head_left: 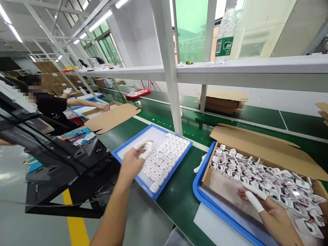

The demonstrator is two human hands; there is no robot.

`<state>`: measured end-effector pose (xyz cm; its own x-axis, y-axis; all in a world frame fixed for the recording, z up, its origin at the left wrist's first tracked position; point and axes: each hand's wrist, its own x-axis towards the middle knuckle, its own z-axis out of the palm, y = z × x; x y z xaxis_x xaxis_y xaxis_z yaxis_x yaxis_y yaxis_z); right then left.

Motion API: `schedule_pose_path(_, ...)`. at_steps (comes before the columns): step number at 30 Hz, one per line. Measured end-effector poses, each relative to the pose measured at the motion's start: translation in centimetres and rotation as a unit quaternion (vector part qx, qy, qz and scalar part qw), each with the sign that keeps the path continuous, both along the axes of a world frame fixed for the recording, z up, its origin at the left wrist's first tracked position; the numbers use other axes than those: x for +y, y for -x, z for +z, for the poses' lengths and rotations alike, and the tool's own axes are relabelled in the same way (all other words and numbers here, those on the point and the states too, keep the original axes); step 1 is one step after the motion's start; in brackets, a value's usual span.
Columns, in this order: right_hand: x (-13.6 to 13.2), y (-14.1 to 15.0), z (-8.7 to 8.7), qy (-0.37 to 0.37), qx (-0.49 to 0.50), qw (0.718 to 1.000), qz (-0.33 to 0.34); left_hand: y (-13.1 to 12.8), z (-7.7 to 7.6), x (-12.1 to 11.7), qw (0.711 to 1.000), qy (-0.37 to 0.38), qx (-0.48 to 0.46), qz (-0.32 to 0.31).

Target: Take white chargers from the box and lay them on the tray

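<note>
My left hand (133, 160), with white finger covers on thumb and forefinger, is over a blue-rimmed tray (123, 146). Its fingers curl together in a pinch, slightly blurred; whatever may be between them blends with the white covers. Rows of small white square plastic pieces (164, 159) fill the tray's right part. On the right, my right hand (269, 205) hovers at the inner edge of a cardboard box (215, 184), its covered thumb and forefinger stretched apart, holding nothing visible. White housings with thin reddish wires (271, 181) crowd that box, which sits in a blue tray (198, 186).
A white sheet (210, 223) pokes out under the right tray. A metal post (170, 68) rises behind the left tray, carrying a shelf with a water bottle (225, 37). Leftward, a co-worker (53, 106) reaches into another box; a black stand (69, 171) is nearer.
</note>
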<state>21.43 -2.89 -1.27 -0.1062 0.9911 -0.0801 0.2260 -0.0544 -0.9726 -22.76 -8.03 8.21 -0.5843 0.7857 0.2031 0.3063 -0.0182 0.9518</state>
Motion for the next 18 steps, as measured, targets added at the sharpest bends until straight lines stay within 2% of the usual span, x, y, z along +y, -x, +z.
schedule_pose_path(1,0.0,0.3,0.3,0.001,-0.006,1.0,-0.004,2.2,-0.5,-0.7,0.998,0.037,0.006,0.043)
schedule_pose_path(2,-0.1,0.4,0.6,0.003,-0.012,1.0,-0.005,4.0,-1.2,-1.4,0.996,0.07,0.007,0.057)
schedule_pose_path(5,0.2,0.3,0.9,0.0,-0.03,1.0,0.005,6.8,-3.5,-3.0,0.988,0.142,0.016,0.062)
schedule_pose_path(8,0.9,-1.1,0.1,-0.005,-0.066,0.997,0.05,7.2,-5.4,-3.5,0.979,0.199,0.031,0.026)
schedule_pose_path(10,1.5,-2.3,-0.7,-0.007,-0.089,0.992,0.086,7.2,-6.0,-3.4,0.972,0.23,0.043,-0.004)
schedule_pose_path(15,1.9,-3.6,-2.5,0.004,-0.096,0.99,0.105,7.5,-6.3,-2.9,0.961,0.264,0.066,-0.053)
schedule_pose_path(18,1.1,-2.9,-2.7,0.01,-0.066,0.995,0.075,7.8,-6.3,-3.1,0.961,0.258,0.071,-0.074)
